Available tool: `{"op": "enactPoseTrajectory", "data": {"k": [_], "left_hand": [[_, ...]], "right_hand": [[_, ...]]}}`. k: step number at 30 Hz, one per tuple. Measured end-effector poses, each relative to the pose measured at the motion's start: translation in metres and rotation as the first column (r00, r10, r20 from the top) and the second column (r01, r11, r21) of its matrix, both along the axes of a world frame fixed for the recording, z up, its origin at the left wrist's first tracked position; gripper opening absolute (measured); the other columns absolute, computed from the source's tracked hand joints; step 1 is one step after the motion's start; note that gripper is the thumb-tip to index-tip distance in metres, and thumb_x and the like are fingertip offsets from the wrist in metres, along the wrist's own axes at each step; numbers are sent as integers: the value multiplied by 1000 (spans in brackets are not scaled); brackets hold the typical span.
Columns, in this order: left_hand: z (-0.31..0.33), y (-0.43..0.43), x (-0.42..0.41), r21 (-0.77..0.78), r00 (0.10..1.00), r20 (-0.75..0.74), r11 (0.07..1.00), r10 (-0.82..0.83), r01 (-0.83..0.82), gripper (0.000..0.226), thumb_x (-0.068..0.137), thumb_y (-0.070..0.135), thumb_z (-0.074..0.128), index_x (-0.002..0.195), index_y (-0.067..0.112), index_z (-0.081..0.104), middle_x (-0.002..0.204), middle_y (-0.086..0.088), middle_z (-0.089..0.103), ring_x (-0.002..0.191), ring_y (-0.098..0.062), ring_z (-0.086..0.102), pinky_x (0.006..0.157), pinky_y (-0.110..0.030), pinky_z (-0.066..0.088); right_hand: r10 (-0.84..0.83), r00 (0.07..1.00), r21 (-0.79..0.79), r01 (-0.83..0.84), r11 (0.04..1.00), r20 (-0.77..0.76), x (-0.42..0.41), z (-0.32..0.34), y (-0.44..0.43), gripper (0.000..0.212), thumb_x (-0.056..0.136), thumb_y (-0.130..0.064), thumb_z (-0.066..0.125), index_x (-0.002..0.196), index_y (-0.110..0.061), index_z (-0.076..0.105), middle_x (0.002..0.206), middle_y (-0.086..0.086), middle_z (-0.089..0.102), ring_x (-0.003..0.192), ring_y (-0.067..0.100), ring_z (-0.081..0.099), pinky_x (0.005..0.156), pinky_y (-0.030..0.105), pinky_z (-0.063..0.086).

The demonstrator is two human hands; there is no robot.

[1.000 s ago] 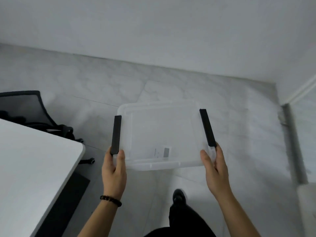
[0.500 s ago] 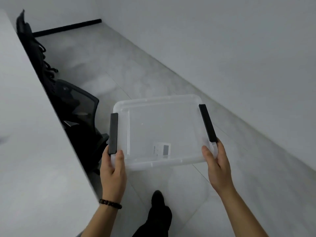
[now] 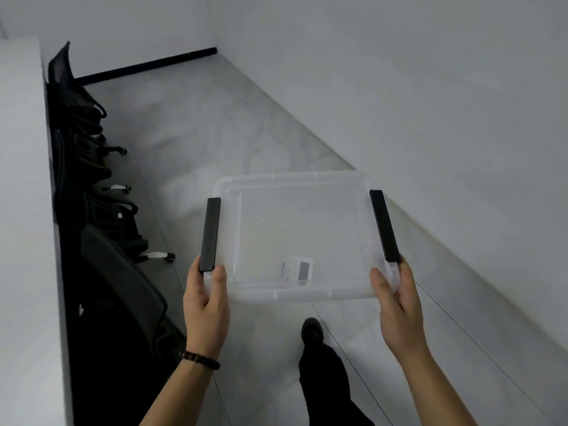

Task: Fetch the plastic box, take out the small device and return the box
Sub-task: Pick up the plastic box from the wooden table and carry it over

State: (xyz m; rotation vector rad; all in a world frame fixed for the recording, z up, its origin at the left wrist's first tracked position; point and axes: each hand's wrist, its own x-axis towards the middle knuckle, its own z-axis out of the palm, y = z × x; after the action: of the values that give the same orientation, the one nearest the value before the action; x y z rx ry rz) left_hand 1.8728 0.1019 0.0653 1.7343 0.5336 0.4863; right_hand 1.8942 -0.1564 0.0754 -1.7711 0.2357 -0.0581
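Note:
I carry a clear plastic box [image 3: 295, 216] with a lid and two black side latches in front of me, level, above the floor. My left hand [image 3: 207, 302] grips its near left corner below the left latch [image 3: 210, 235]. My right hand [image 3: 396, 299] grips the near right corner below the right latch [image 3: 384, 226]. A small white label [image 3: 296, 270] shows through the plastic near the front edge. The box looks see-through and I cannot make out any small device in it.
A long white table [image 3: 21, 210] runs along the left, with several black office chairs [image 3: 101, 241] tucked beside it. A white wall [image 3: 430, 103] lines the right of a grey tiled floor [image 3: 196, 124]. My dark-trousered leg and shoe [image 3: 310, 330] step below the box.
The view has swung left from facing a wall to looking down the aisle between table and wall. My hands keep the same grip on the box. My foot has stepped forward.

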Motion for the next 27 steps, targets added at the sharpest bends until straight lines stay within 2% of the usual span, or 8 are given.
{"op": "enactPoseTrajectory", "data": {"k": [3,6,7,11,16,20,24,27], "left_hand": [[1,21,92,14,999,-26,999,47,-47,46,89,40,50,126,14,56,99,5,63,89,-7,57,84,-26,43],[13,51,164,20,991,-53,992,123,-122,37,93,34,54,126,18,56,110,5,66,101,-8,61,91,-30,47],[15,63,186,23,985,-64,987,163,-161,35,96,30,55,128,17,55,114,4,66,107,-10,61,95,-33,47],[8,123,260,44,935,-103,941,338,-336,44,97,31,54,137,14,50,129,-3,61,121,-20,57,105,-44,44],[-22,206,368,48,849,-135,859,511,-510,50,96,33,55,139,10,47,132,-10,59,123,-24,55,106,-48,42],[-30,291,479,17,834,-150,845,530,-534,50,96,34,55,139,11,46,134,-12,57,125,-28,54,104,-50,43],[-13,363,590,-33,843,-172,853,509,-522,64,87,55,55,139,20,46,134,-9,57,125,-28,54,100,-58,45],[0,413,679,-38,875,-151,882,460,-470,60,89,50,56,138,15,48,130,-6,61,122,-20,56,104,-46,45]], "right_hand": [[52,999,46,-52,998,-1,109,-12,20,39,101,-27,52,139,-34,48,113,16,59,105,32,48,92,44,46],[166,986,66,-165,984,-11,213,-12,52,40,101,-30,53,139,-38,45,108,-34,64,115,-4,51,85,9,47],[213,977,56,-212,976,-14,246,-9,67,42,100,-31,53,141,-38,44,114,-41,60,118,-11,51,91,8,42],[397,917,28,-396,918,-46,368,4,140,43,100,-30,54,141,-39,43,114,-39,59,111,-19,52,83,14,48],[566,823,-7,-567,824,-42,516,-7,248,49,100,-29,54,147,-34,40,116,-19,56,111,23,44,94,27,43],[607,795,-47,-607,793,-19,632,-10,336,50,99,-35,53,147,-41,38,128,-36,56,119,-14,51,99,15,42],[570,821,-52,-571,819,-32,730,7,398,47,99,-31,54,145,-38,43,118,12,59,108,29,54,98,40,44],[544,839,-2,-544,839,-10,808,6,439,43,101,-27,51,142,-36,44,115,-31,63,114,-11,55,86,13,48]]}}
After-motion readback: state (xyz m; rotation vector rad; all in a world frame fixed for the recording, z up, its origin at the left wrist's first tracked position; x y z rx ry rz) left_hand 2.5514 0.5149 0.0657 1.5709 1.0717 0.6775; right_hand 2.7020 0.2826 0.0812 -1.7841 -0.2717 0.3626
